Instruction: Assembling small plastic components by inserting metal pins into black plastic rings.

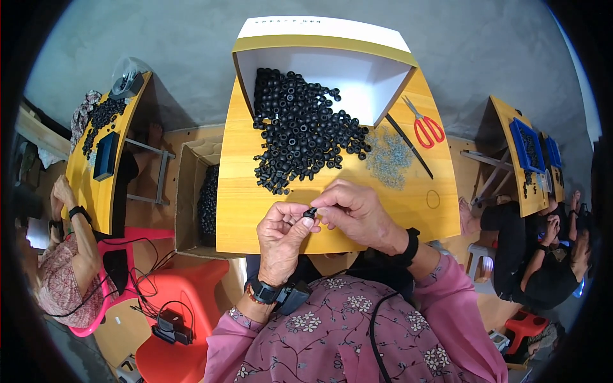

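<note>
My left hand [281, 239] and my right hand [357, 214] meet over the near edge of a yellow wooden table [242, 217]. Together they pinch one small black ring-shaped rubber part [310, 213] between their fingertips. Beyond the hands lies a large heap of the same black ring parts [300, 131], spilling out of a white open-sided box [357, 80]. To the right of the heap is a patch of small clear pieces [389, 156].
Red-handled scissors [424, 127] and a thin black rod [408, 145] lie at the table's right. A cardboard box [191, 191] of black parts stands on the left, a red stool [185, 300] beside it. Other people work at tables on both sides.
</note>
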A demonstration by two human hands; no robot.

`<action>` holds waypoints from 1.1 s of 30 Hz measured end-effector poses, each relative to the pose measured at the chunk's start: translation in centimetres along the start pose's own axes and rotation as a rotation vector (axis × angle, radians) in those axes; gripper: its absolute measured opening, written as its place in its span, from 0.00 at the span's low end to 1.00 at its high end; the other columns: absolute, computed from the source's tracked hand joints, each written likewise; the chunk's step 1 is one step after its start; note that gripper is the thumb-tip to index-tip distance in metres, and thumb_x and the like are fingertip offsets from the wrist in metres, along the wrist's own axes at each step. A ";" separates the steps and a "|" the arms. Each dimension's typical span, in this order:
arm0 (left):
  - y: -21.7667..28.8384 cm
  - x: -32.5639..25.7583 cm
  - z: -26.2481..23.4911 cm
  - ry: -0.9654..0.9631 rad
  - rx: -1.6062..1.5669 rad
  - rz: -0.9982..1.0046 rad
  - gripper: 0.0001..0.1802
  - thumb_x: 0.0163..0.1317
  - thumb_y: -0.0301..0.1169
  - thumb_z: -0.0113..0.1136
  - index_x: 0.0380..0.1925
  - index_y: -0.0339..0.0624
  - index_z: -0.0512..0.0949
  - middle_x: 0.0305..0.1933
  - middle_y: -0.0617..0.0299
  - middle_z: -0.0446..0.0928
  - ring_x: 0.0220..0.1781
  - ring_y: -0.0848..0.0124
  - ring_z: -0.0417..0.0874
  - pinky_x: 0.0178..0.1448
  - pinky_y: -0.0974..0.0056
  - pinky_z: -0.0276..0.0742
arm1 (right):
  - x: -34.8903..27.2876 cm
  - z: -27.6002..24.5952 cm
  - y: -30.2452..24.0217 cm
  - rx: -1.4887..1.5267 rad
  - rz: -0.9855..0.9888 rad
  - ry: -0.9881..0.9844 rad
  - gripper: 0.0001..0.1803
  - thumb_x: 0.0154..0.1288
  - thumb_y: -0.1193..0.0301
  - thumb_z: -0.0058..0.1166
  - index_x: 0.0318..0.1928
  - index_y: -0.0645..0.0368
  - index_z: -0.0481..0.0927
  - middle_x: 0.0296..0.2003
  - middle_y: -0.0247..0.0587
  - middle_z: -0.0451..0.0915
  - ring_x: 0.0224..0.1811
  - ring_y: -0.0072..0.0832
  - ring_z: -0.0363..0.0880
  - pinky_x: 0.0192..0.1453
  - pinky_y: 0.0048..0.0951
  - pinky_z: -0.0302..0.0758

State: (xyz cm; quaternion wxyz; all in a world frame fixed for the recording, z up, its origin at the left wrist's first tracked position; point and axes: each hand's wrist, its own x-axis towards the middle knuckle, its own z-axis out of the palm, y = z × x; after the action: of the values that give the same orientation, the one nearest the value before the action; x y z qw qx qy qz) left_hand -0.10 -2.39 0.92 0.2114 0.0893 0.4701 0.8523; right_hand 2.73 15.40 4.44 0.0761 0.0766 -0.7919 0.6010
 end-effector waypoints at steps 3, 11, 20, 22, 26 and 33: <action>0.1 0.0 0.0 0.003 0.025 0.008 0.08 0.66 0.18 0.60 0.44 0.33 0.75 0.40 0.57 0.82 0.39 0.73 0.84 0.47 0.67 0.85 | 0.1 -0.1 0.0 -0.050 -0.016 -0.010 0.07 0.63 0.80 0.59 0.41 0.62 0.83 0.31 0.38 0.79 0.32 0.27 0.80 0.35 0.26 0.75; 0.2 0.0 -0.2 0.014 0.129 -0.002 0.07 0.66 0.18 0.61 0.42 0.32 0.76 0.39 0.57 0.83 0.38 0.75 0.84 0.45 0.69 0.84 | 0.5 -0.3 -0.6 -0.184 -0.093 -0.068 0.05 0.64 0.77 0.58 0.40 0.61 0.83 0.31 0.40 0.78 0.32 0.35 0.80 0.35 0.32 0.76; 0.3 -0.1 -0.4 0.015 0.127 -0.022 0.07 0.65 0.17 0.60 0.42 0.32 0.76 0.39 0.56 0.83 0.38 0.74 0.85 0.45 0.68 0.85 | 0.6 0.0 -0.1 -0.159 -0.059 -0.096 0.05 0.63 0.77 0.57 0.40 0.60 0.82 0.30 0.41 0.77 0.33 0.37 0.80 0.36 0.34 0.76; 0.3 -0.1 -0.4 0.014 0.131 -0.025 0.06 0.65 0.17 0.60 0.42 0.32 0.76 0.39 0.56 0.83 0.38 0.74 0.85 0.45 0.68 0.85 | 0.8 -0.1 -0.5 -0.206 -0.108 -0.105 0.05 0.63 0.77 0.57 0.39 0.60 0.82 0.30 0.42 0.77 0.33 0.38 0.79 0.36 0.35 0.76; 0.3 -0.3 -0.4 0.019 0.112 -0.027 0.06 0.65 0.16 0.59 0.41 0.33 0.75 0.40 0.55 0.83 0.38 0.73 0.85 0.46 0.68 0.85 | 0.9 -0.2 -0.8 -0.269 -0.180 -0.146 0.07 0.61 0.78 0.58 0.41 0.60 0.81 0.31 0.42 0.75 0.33 0.40 0.78 0.35 0.37 0.76; -0.3 -0.3 -0.4 0.042 0.011 -0.132 0.06 0.65 0.16 0.58 0.41 0.34 0.77 0.41 0.54 0.83 0.40 0.71 0.86 0.46 0.65 0.85 | 1.0 -0.2 -1.2 -0.330 -0.162 -0.249 0.09 0.66 0.78 0.54 0.45 0.58 0.82 0.33 0.42 0.77 0.33 0.38 0.80 0.37 0.34 0.77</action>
State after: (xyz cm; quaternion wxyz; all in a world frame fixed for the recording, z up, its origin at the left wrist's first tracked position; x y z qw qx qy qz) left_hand 0.14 -2.71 0.52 0.2568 0.0414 0.4841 0.8355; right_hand 2.02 15.26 5.81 0.0373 0.2001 -0.8741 0.4411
